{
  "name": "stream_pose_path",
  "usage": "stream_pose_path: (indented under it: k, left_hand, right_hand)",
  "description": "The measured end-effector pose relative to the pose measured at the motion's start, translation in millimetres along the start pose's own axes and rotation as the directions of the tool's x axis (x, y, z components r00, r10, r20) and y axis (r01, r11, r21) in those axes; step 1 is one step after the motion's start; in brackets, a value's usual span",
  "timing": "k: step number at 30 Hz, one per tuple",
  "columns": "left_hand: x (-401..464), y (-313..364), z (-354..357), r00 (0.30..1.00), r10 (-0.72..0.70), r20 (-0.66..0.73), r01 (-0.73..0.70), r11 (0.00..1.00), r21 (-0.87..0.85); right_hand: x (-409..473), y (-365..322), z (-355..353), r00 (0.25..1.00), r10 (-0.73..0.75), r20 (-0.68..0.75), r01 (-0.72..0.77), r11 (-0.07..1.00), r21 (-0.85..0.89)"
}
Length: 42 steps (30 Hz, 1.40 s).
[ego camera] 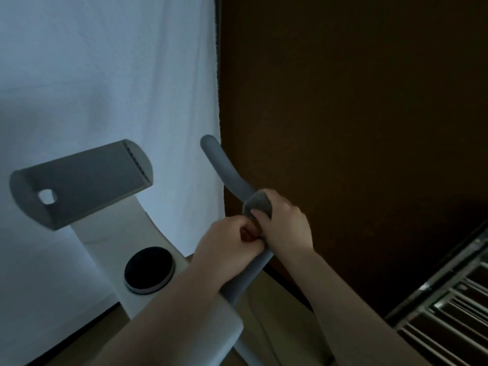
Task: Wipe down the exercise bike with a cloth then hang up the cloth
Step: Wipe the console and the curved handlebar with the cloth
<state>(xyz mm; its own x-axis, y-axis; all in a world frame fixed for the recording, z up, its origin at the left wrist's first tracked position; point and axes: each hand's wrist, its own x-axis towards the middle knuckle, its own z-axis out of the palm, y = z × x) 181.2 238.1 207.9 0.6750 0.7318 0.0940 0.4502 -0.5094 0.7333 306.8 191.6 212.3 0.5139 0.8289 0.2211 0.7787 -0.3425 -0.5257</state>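
the left hand (232, 239) and right hand (285, 228) clamp a grey cloth (257, 204) round the handlebar (227, 167), whose bare length runs up-left.

The gray cloth (257, 204) shows only as a bunched patch under the right hand (286, 225); the rest is hidden. The left hand (229, 241) covers part of the handlebar (224, 167). The rack (449, 305) is cut off by the picture's edge.

Grey handlebar (224, 170) and grey cloth (257, 204) noted; bike frame (148, 233) white, dial (149, 269) black.
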Motion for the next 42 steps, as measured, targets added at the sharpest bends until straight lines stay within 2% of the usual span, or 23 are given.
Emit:
stream_pose_path:
  k: [2, 5, 8, 9, 11, 14, 16, 18, 23, 26, 29, 33, 35, 37, 39, 42]
  left_hand:
    - [-4.6, 1.5, -2.1, 1.0, -0.001, -0.013, 0.001, 1.0, 0.011]
    - [-11.8, 2.3, -4.2, 0.998, 0.045, -0.043, -0.042, 0.996, 0.075]
    - [-20.4, 7.0, -8.9, 0.997, 0.071, -0.032, -0.066, 0.988, 0.141]
    - [-23.4, 8.2, -12.2, 0.998, 0.063, -0.016, -0.059, 0.985, 0.162]
    - [-34.6, 8.7, -19.6, 0.999, 0.042, -0.006, -0.041, 0.981, 0.188]
    - [-63.3, 5.4, -22.7, 0.988, 0.032, -0.151, 0.008, 0.967, 0.253]
    - [-87.5, 4.4, -16.1, 0.947, 0.039, -0.319, 0.068, 0.946, 0.316]
    - [-103.5, 3.1, -12.4, 0.918, 0.055, -0.394, 0.09, 0.936, 0.341]
    - [-120.5, -6.6, -13.9, 0.87, 0.164, -0.466, -0.025, 0.957, 0.29]
    - [-126.9, -6.5, -12.7, 0.86, 0.181, -0.477, -0.014, 0.943, 0.333]
    - [-134.3, -13.3, -13.9, 0.87, 0.163, -0.465, -0.012, 0.95, 0.311]
    - [-158.1, -20.7, -23.2, 0.889, 0.147, -0.434, 0.01, 0.941, 0.339]
    - [-172.7, -25.6, -30.0, 0.889, 0.121, -0.441, 0.044, 0.938, 0.345]
    - [-186.4, -29.3, -35.9, 0.894, 0.102, -0.436, 0.074, 0.927, 0.368]
    - [-203.1, -34.6, -42.2, 0.897, 0.111, -0.429, 0.069, 0.922, 0.381]
    - [-232.7, -48.1, -56.2, 0.899, 0.07, -0.431, 0.106, 0.922, 0.372]
  right_hand:
    - [-20.4, 9.4, -5.4, 0.999, -0.021, -0.03, 0.022, 0.999, 0.025]
    - [-24.7, 21.3, -11.4, 0.998, -0.063, 0.013, 0.061, 0.993, 0.104]
    - [-15.0, 21.3, -14.2, 0.998, 0.038, 0.056, -0.05, 0.973, 0.227]
    - [-19.0, 20.4, -12.2, 0.998, 0.043, 0.041, -0.05, 0.977, 0.207]
    - [-40.8, 18.6, -5.1, 0.997, -0.061, -0.049, 0.067, 0.988, 0.138]
    - [-67.6, 24.6, 3.9, 0.947, -0.301, -0.113, 0.316, 0.937, 0.152]
    - [-65.2, 31.2, 3.3, 0.93, -0.327, -0.166, 0.349, 0.928, 0.13]
    - [-65.0, 26.1, 1.6, 0.941, -0.269, -0.207, 0.306, 0.936, 0.175]
    - [-94.5, -6.0, 0.7, 0.913, -0.407, 0.009, 0.378, 0.856, 0.353]
    - [-93.8, -10.9, -4.7, 0.921, -0.383, 0.068, 0.337, 0.874, 0.35]
    - [-109.3, -22.7, 2.3, 0.894, -0.443, 0.073, 0.392, 0.85, 0.353]
    - [-103.9, -17.0, -3.2, 0.883, -0.416, 0.218, 0.322, 0.874, 0.364]
    - [-106.8, -20.7, -1.7, 0.912, -0.368, 0.183, 0.29, 0.891, 0.348]
    - [-123.6, -39.0, 7.2, 0.916, -0.389, 0.096, 0.344, 0.887, 0.308]
    - [-148.3, -66.8, 21.2, 0.89, -0.453, 0.05, 0.411, 0.846, 0.339]
    - [-178.1, -102.0, 46.0, 0.83, -0.55, -0.088, 0.555, 0.804, 0.213]
